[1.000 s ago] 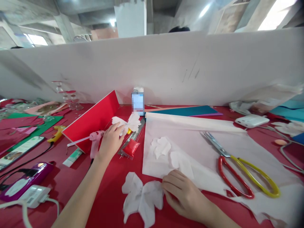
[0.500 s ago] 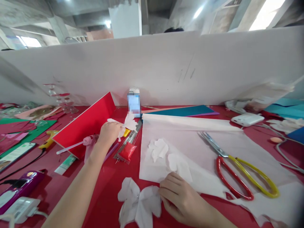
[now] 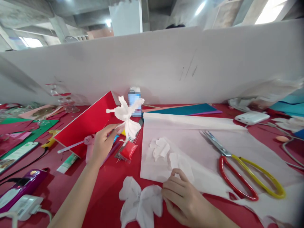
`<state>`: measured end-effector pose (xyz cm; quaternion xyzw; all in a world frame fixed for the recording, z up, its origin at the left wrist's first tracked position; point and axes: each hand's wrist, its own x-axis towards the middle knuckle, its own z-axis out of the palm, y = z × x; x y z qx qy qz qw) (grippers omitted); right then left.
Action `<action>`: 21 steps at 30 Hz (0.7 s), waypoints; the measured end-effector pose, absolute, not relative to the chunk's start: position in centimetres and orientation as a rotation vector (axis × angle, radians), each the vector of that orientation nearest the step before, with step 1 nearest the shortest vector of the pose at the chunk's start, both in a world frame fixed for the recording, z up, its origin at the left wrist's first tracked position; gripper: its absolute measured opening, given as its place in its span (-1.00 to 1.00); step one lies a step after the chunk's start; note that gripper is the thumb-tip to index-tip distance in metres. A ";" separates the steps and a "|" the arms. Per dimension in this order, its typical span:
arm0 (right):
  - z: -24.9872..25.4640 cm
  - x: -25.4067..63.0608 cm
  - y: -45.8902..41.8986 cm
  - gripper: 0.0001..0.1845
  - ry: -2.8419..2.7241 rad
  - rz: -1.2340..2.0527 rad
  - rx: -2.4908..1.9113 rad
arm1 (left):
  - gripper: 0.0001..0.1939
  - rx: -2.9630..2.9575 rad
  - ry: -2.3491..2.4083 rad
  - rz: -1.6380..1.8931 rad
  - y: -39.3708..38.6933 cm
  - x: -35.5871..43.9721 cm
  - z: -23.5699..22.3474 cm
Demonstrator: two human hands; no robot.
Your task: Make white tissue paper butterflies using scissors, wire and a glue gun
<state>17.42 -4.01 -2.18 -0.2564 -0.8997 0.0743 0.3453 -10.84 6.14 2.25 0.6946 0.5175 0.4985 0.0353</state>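
Note:
My left hand (image 3: 104, 141) is closed on the lower end of a white paper flower (image 3: 127, 115), whose crinkled petals spread out above the table. Directly in front of me a white petal-shaped cutout (image 3: 140, 202) lies flat on the red tabletop. Beside that cutout's right edge rests my right hand (image 3: 181, 194), its fingers curled in and the index knuckle raised. Whatever its fingertips hold, if anything, is hidden. More white petal cutouts (image 3: 159, 148) lie on the large pale paper sheet (image 3: 194, 136) beyond that hand.
Large scissors (image 3: 231, 156) with red and yellow handles lie on the sheet at right. A red board (image 3: 87, 123) leans at left near a pink glue gun (image 3: 89, 142). Wires and a red packet (image 3: 128, 150) lie mid-table. A phone (image 3: 135, 103) stands against the white partition (image 3: 166, 69).
My left hand has turned and the flower has swung up, showing its spread petals more fully. My right index finger has bent upward; that hand remains beside the cutout.

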 end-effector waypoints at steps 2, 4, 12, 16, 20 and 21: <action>-2.3 17.4 -4.0 -0.80 -2.334 0.190 -0.668 | -0.79 2.349 1.538 1.619 5.6 -10.8 2.4; -2.3 17.5 -4.0 -0.79 -2.331 0.187 -0.669 | -0.81 2.566 1.484 1.708 5.3 -11.0 2.5; -2.1 17.4 -4.1 -0.77 -2.377 0.180 -0.688 | -0.80 2.596 1.525 1.729 5.0 -11.3 2.2; -2.3 17.6 -3.8 -0.78 -2.371 0.189 -0.676 | -0.81 2.441 1.489 1.823 4.8 -11.1 2.5; -2.4 17.8 -3.6 -0.79 -2.332 0.217 -0.688 | -0.85 2.118 1.467 1.943 4.4 -10.5 2.9; -2.4 17.8 -3.6 -0.80 -2.331 0.213 -0.687 | -0.87 2.025 1.463 1.952 4.4 -10.4 2.9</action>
